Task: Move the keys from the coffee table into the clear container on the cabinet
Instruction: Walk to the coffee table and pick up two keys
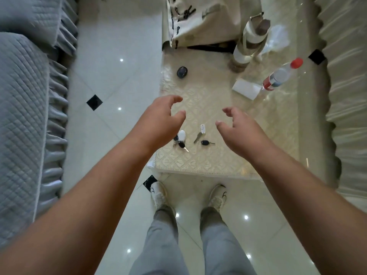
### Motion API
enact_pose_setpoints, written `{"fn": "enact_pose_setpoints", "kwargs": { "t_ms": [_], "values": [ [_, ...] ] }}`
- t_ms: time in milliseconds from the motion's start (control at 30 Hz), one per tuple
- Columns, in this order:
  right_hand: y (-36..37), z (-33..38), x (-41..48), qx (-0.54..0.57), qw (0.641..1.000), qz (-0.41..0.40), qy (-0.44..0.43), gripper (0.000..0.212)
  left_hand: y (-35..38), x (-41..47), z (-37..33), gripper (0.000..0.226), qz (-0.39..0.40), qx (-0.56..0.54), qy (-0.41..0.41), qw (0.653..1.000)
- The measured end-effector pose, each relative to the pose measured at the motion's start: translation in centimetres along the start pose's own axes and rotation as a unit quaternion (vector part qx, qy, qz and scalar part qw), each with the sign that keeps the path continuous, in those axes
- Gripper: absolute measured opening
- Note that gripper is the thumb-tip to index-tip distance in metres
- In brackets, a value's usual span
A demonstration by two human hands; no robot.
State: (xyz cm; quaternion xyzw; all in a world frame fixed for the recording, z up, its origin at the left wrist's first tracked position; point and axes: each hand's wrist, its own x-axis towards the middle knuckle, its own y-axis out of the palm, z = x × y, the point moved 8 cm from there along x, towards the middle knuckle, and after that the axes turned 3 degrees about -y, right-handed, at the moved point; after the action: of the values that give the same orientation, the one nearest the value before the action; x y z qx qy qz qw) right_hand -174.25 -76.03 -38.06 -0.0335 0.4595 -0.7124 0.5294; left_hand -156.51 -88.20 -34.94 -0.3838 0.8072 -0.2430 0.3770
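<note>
Keys (190, 138) on table, below/btwn spread fingers (179, 114).

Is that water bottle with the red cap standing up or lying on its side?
Standing upright. The water bottle has its red cap on top and its base on the coffee table.

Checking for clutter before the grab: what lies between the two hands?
Head view: between left hand and right hand, only bare tablecloth; the keys lie just below.
</note>
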Motion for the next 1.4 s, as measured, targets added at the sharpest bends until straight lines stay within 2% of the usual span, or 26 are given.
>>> {"fn": "enact_pose_setpoints", "kwargs": {
  "t_ms": [300,433,533,633,733,900,1033,1167,1400],
  "values": [
    [7.7,-5.9,4.9,-0.028,0.999,0.014,0.012,0.054,9.2,4.4,7.0,0.044,0.038,0.01,-0.024,0.999],
    [10.8,-8.0,6.5,-0.037,0.999,0.02,0.022,0.053,12.0,6.1,9.9,0.042,0.029,0.012,-0.034,0.999],
    [13.4,-9.5,7.2,-0.049,0.998,0.034,0.025,0.052,14.5,6.9,12.9,0.032,0.042,0.062,-0.069,0.995],
    [15.6,-10.8,7.9,-0.051,0.997,0.046,0.027,0.052,17.4,7.4,15.3,0.018,0.072,0.123,-0.071,0.987],
    [17.3,-11.9,8.8,-0.055,0.997,0.046,0.02,0.051,19.9,8.2,17.3,0.028,0.089,0.123,-0.066,0.986],
    [19.7,-13.5,10.4,-0.077,0.996,0.046,0.006,0.049,22.5,9.9,20.6,0.053,0.074,0.086,-0.103,0.988],
    [20.8,-14.5,11.4,-0.101,0.994,0.032,-0.005,0.046,23.8,11.0,22.3,0.051,0.052,0.137,-0.088,0.985],
    [22.3,-15.1,11.9,-0.139,0.99,0.029,-0.017,0.043,24.6,11.1,22.6,0.038,0.016,0.181,-0.021,0.983],
    [24.7,-15.8,11.5,-0.129,0.991,0.026,-0.033,0.02,24.3,10.9,23.4,0.021,-0.026,0.17,0.034,0.984]
  ]
}}
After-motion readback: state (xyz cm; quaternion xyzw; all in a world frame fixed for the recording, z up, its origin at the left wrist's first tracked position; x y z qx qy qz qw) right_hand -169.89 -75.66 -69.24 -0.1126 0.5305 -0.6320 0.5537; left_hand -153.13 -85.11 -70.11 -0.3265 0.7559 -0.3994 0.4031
